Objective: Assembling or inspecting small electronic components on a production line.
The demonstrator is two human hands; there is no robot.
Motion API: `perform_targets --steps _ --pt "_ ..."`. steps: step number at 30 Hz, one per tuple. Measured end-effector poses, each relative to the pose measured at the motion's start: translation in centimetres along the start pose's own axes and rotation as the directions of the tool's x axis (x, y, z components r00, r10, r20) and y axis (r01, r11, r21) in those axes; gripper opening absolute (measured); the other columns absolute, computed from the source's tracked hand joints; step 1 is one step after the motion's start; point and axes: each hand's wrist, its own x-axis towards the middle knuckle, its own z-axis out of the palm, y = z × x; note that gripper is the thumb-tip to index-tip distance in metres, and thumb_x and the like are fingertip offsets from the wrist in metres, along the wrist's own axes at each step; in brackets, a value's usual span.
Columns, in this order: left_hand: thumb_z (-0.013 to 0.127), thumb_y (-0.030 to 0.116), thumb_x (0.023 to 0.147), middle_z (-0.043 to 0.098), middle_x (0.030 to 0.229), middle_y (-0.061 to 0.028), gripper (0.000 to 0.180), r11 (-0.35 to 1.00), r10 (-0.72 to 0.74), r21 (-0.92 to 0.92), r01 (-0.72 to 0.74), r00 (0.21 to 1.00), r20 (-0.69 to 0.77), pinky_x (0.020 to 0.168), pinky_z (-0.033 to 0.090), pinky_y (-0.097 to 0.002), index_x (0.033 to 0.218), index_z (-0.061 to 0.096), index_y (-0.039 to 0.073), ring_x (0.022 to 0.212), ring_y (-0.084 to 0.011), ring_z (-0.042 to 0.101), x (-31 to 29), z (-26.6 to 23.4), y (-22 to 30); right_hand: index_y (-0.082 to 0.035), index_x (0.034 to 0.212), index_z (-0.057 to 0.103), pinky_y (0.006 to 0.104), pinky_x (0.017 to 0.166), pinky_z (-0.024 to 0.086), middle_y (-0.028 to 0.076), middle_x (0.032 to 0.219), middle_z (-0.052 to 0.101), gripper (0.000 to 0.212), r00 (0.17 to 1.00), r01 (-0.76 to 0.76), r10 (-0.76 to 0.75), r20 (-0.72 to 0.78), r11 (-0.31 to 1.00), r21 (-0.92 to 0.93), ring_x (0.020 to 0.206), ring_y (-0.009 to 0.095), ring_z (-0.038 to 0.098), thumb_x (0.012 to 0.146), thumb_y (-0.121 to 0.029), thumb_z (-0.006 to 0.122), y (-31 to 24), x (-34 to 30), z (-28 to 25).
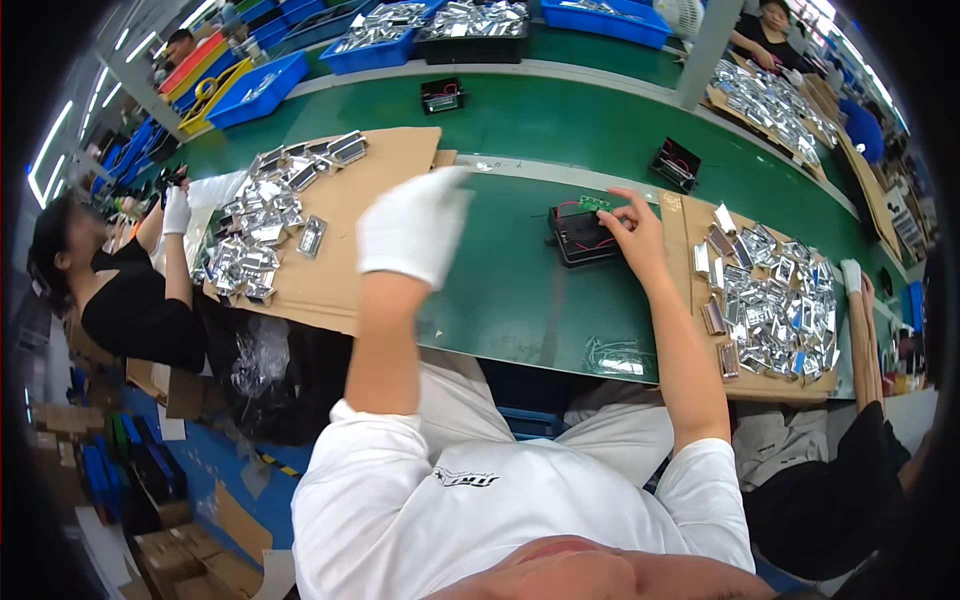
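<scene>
My right hand, bare, pinches the end of a small green circuit board between thumb and fingers. The board is just above the back edge of a black plastic case with red wires, which lies on the green bench. My left hand, in a white glove, is raised over the bench between the case and the left cardboard sheet. Motion blurs its fingers, so their grip cannot be made out.
Shiny metal parts are heaped on the left cardboard, and more metal parts on the right one. Farther back are two black cases and blue bins. Co-workers sit at left, right and far right.
</scene>
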Motion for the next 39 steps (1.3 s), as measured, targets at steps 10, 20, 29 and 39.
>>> perform_targets --steps 10,20,29,39 --pt "0.056 0.012 0.086 0.074 0.087 -0.0102 0.02 0.764 -0.295 0.589 0.262 0.955 -0.042 0.069 0.054 -0.0421 0.095 0.073 0.013 0.076 -0.034 0.069 -2.9 2.1 -19.3 -0.007 0.102 0.06 0.018 0.056 0.036 0.002 0.08 0.067 0.022 0.995 -0.096 0.087 0.056 0.98 0.174 0.056 0.004 0.04 0.084 -0.006 0.073 -0.7 0.4 0.1" --pt "0.075 0.007 0.077 0.074 0.089 -0.0085 0.021 0.859 0.016 -0.501 -0.108 0.982 -0.186 0.07 0.052 -0.0326 0.097 0.075 0.005 0.07 -0.0229 0.065 0.8 3.8 -1.7 -0.006 0.094 0.063 0.0186 0.059 0.041 0.001 0.075 0.065 0.019 0.996 -0.089 0.081 0.038 0.945 0.316 0.06 0.006 0.049 0.08 -0.001 0.075 0.4 0.6 -0.2" --pt "0.067 0.013 0.089 0.074 0.095 -0.0094 0.023 0.721 0.199 -0.69 0.067 0.933 0.299 0.076 0.051 -0.025 0.105 0.071 -0.003 0.081 -0.0145 0.065 6.7 13.8 4.7 -0.005 0.077 0.064 0.0185 0.061 0.042 0.0 0.071 0.063 0.013 0.985 0.016 -0.061 0.164 0.964 0.266 0.063 0.006 0.055 0.078 0.0 0.076 -0.2 0.6 -0.9" --pt "0.067 0.014 0.089 0.074 0.098 -0.0084 0.027 0.681 0.183 -0.714 0.164 0.906 0.382 0.077 0.051 -0.0255 0.111 0.071 -0.001 0.081 -0.0152 0.064 5.4 15.1 4.6 -0.005 0.076 0.064 0.0186 0.059 0.041 -0.001 0.066 0.063 0.013 0.981 -0.048 -0.004 0.194 0.963 0.264 0.058 0.006 0.05 0.077 0.001 0.076 -0.5 0.5 -1.1"
